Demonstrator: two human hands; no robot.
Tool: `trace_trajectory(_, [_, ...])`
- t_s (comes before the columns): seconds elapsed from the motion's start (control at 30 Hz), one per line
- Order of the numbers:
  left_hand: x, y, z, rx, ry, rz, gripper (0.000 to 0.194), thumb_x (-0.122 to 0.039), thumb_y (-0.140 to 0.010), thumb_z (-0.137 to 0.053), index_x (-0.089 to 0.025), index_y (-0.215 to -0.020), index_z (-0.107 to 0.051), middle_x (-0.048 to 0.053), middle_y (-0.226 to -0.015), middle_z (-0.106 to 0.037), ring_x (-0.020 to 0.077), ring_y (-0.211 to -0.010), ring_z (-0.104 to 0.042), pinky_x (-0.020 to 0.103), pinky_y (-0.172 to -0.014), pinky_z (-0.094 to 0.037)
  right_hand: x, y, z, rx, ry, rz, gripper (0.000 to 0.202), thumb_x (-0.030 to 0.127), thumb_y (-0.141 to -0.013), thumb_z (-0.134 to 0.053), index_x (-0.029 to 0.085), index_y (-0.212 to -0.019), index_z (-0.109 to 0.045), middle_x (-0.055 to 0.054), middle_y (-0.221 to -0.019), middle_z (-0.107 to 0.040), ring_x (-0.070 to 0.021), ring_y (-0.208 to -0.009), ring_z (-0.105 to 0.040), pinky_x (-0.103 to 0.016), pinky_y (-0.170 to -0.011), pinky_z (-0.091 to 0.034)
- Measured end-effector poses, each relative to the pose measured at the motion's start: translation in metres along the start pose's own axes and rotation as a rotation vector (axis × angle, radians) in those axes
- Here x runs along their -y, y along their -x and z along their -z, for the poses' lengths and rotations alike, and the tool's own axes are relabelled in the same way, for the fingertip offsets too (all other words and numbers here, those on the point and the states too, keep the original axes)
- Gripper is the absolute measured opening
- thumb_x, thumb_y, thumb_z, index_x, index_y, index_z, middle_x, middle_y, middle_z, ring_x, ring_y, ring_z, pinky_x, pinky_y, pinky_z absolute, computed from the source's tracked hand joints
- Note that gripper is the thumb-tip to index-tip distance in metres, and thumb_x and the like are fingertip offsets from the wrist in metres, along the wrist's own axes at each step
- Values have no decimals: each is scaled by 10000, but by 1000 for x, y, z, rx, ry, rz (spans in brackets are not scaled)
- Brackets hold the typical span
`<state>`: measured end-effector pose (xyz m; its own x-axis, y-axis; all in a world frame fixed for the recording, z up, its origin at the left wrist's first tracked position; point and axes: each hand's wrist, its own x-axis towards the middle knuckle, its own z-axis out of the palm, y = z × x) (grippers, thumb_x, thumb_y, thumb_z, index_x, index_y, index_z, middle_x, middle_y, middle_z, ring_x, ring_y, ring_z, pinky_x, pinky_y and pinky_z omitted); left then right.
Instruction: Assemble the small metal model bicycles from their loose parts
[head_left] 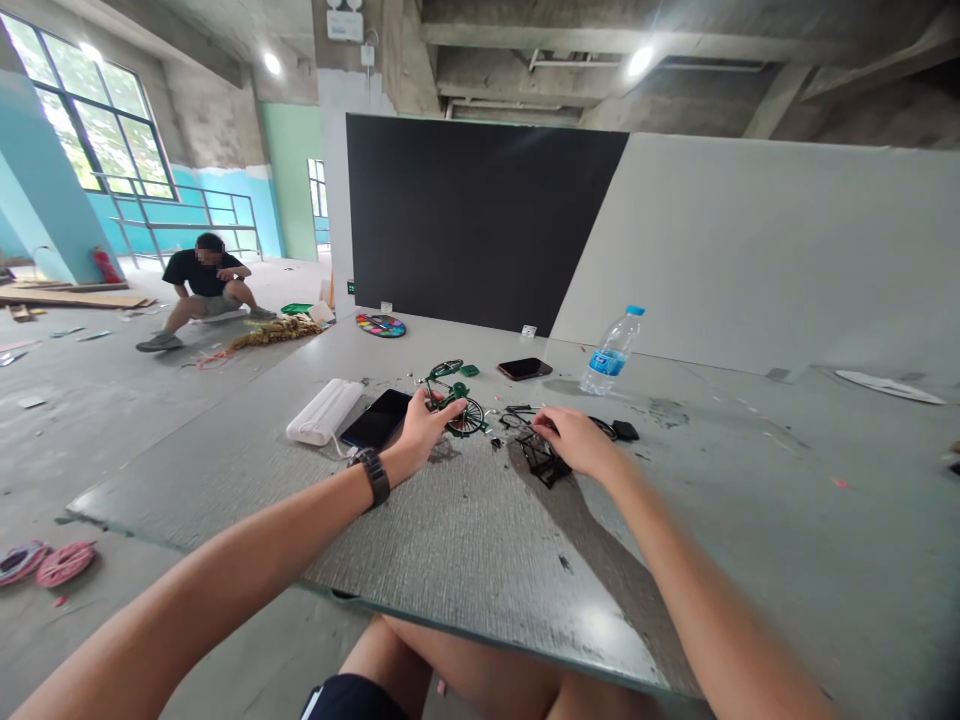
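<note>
My left hand (pixel 429 430), with a black watch on the wrist, is closed round a small green model bicycle (pixel 466 418). The bicycle is tilted, and a spoked wheel shows beside my thumb. To the right, my right hand (pixel 571 438) has its fingers pinched together low over the table. A black lattice-like plastic piece (pixel 546 462) lies just below those fingers; whether they grip it or a smaller part is hidden. More thin black model parts (pixel 517 412) spread behind the fingers. Tiny black bits (pixel 496 442) lie between my hands.
On the grey table (pixel 450 540) are a white power bank (pixel 324 411), a dark phone (pixel 377 418), another phone (pixel 525 369), a water bottle (pixel 611 352) and a colourful round palette (pixel 381 325). A black-and-white panel (pixel 480 220) stands behind. A person (pixel 208 285) squats at left.
</note>
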<state>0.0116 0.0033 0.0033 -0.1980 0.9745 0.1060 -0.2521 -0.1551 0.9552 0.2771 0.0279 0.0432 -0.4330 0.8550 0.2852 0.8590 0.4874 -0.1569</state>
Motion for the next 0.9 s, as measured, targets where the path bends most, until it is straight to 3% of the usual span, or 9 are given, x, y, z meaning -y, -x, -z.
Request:
trace_trajectory(0.13, [-1,0,0,7,35,6,574,-477,-613,-879,-210,-888,-452,-17,-745,-594,122,-640,-621,211,-540,-420,10,0,3,-27,-99,-38,216,235,-963,-467,235,-995,-680,-76,-947,-730,-225,-850,-656,-335,-785,-463])
trace_trajectory(0.27, [0,0,1,8,27,13,569,-471,-630,-874,-214,-893,-440,-18,-734,-601,132,-645,-638,203,-531,-416,25,1,7,41,-228,-87,305,239,-988,-382,238,-1110,-661,-70,-985,-722,-190,-770,-656,-319,-743,-463])
trace_trajectory(0.43, [-2,0,-1,-28,-15,26,519,-422,-677,-856,-209,-897,-437,-44,-696,-567,93,-557,-586,187,-494,-377,37,4,12,50,-202,40,239,374,-986,-445,226,-956,-630,-64,-932,-696,-224,-873,-621,-342,-780,-444])
trace_trajectory(0.53, [-1,-1,-1,-26,5,20,515,-396,-676,-863,-207,-897,-439,-34,-727,-582,93,-575,-598,191,-515,-405,39,5,16,124,-217,100,212,353,-957,-499,221,-892,-652,-61,-931,-700,-219,-863,-617,-343,-786,-451])
trace_trajectory(0.67, [2,-3,0,-3,46,20,526,-387,-671,-873,-208,-907,-439,-10,-777,-617,110,-624,-631,198,-534,-425,42,7,20,272,-259,104,200,274,-929,-523,221,-957,-714,-70,-1003,-723,-209,-870,-643,-336,-794,-472])
trace_trajectory(0.9, [1,-2,0,-10,32,18,556,-413,-639,-888,-203,-913,-452,-27,-732,-596,103,-587,-612,200,-534,-414,44,7,14,367,-144,40,156,334,-821,-715,194,-889,-714,-68,-892,-716,-215,-807,-651,-309,-711,-468])
